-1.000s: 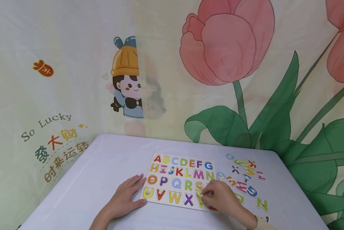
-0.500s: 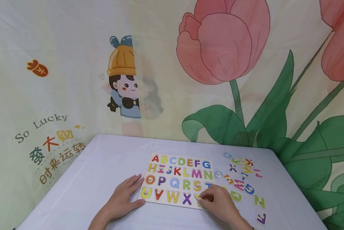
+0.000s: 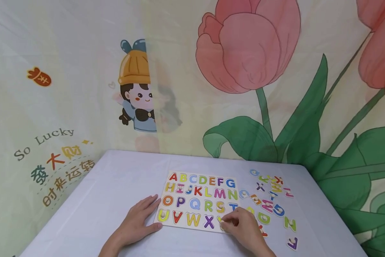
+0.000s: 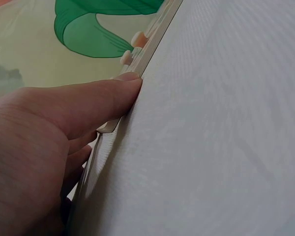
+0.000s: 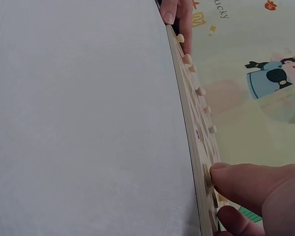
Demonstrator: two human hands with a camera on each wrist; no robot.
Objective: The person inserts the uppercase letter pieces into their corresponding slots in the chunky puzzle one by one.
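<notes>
My right hand (image 3: 244, 228) pinches the small knob of a yellow letter Y piece (image 3: 221, 220) between thumb and fingers. The piece overlaps the Y place in the bottom row of the wooden alphabet puzzle board (image 3: 187, 204), and the fingers hide much of it. In the right wrist view, thumb and finger are right at the board's face. My left hand (image 3: 136, 219) lies flat at the board's left end, fingers extended along the side. Its thumb (image 4: 118, 93) touches the board's near edge. Knobbed letters such as the orange O (image 3: 168, 201) and red V (image 3: 177, 217) sit in the board.
Several loose letter pieces lie right of the board on the white table (image 3: 125, 178). Among them are a green N (image 3: 290, 224), a purple F (image 3: 292, 243), a blue G (image 3: 278, 210) and a green D (image 3: 264, 218). A printed curtain (image 3: 183, 71) hangs behind.
My right hand has brought the Y piece lower over its place on the board. The left hand keeps its position. The head view has shifted slightly.
</notes>
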